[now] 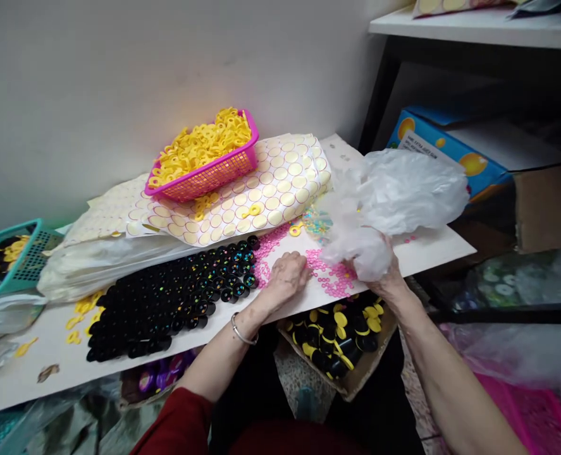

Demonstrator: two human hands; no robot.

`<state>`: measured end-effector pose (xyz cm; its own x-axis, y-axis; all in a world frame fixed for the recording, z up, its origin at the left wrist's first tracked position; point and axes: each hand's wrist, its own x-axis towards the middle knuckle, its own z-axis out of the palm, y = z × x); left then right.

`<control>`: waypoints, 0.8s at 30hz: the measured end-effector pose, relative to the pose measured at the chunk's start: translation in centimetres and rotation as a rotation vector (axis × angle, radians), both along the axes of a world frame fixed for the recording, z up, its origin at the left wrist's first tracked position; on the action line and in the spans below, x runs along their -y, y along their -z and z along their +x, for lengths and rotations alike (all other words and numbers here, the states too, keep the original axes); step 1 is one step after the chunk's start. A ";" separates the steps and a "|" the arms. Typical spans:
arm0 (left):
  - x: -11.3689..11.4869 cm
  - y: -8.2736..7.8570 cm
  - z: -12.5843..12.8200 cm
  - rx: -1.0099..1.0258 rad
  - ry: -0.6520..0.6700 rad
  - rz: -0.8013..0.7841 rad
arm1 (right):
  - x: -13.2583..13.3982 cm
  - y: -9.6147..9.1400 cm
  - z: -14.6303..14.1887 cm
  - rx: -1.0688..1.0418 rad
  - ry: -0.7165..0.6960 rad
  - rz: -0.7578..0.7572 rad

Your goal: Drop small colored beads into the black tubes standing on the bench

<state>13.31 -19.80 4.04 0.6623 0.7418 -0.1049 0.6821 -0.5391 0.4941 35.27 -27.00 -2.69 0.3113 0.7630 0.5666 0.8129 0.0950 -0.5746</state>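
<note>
My left hand (pixel 287 278) rests on the white tabletop with its fingers curled together. Its fingertips are down among small pink pieces (pixel 334 278), and whatever they pinch is hidden. Close by on the left stand rows of black caps (pixel 161 297), some with bright specks inside. Against the table's front edge, my right hand (pixel 390 272) grips the lower part of a white plastic bag (pixel 370 253), which covers most of its fingers. Just behind both hands are a clear bag of mixed coloured pieces (pixel 318 222) and one yellow ring-shaped piece (pixel 295 230).
A pink basket (pixel 204 183) of yellow pieces sits on sticker sheets (pixel 280 170). Below the table edge is a cardboard box (pixel 351 388) with black-and-yellow caps. A teal basket (pixel 33 259) stands left. At right are a shelf (pixel 474 28) and a blue box (pixel 432 139).
</note>
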 end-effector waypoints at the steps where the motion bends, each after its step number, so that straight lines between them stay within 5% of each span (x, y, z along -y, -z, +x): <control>1: -0.2 0.1 -0.1 0.134 -0.052 -0.106 | 0.9 -0.5 -0.3 0.053 -0.021 -0.001; 5: 0.0 -0.1 -0.4 0.704 -0.159 -0.664 | 5.1 -3.4 -2.8 0.233 0.190 0.158; 7: 0.9 -0.6 -0.3 0.898 -0.151 -0.784 | 6.7 -5.0 -4.8 0.166 0.300 0.277; 9: 2.0 -1.3 0.0 0.989 -0.162 -0.814 | 7.7 -6.5 -7.1 0.024 0.242 0.313; 13: 4.2 -2.7 0.5 0.959 -0.178 -0.804 | 8.8 -8.8 -10.8 -0.131 0.020 0.286; 17: 5.6 -3.9 0.6 0.952 -0.195 -0.861 | 10.1 -10.1 -12.2 -0.055 -0.109 0.291; 20: 6.3 -4.4 0.2 0.877 -0.188 -1.055 | 10.4 -10.2 -12.0 -0.057 -0.182 0.226; 24: 7.2 -5.0 -0.6 0.796 -0.146 -1.224 | 9.9 -9.0 -11.4 -0.339 -0.197 0.179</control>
<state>12.75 -26.96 9.04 0.7734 0.5251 -0.3551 0.0270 0.5324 0.8461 23.92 -36.87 6.36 0.3609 0.7257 0.5857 0.5371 0.3517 -0.7667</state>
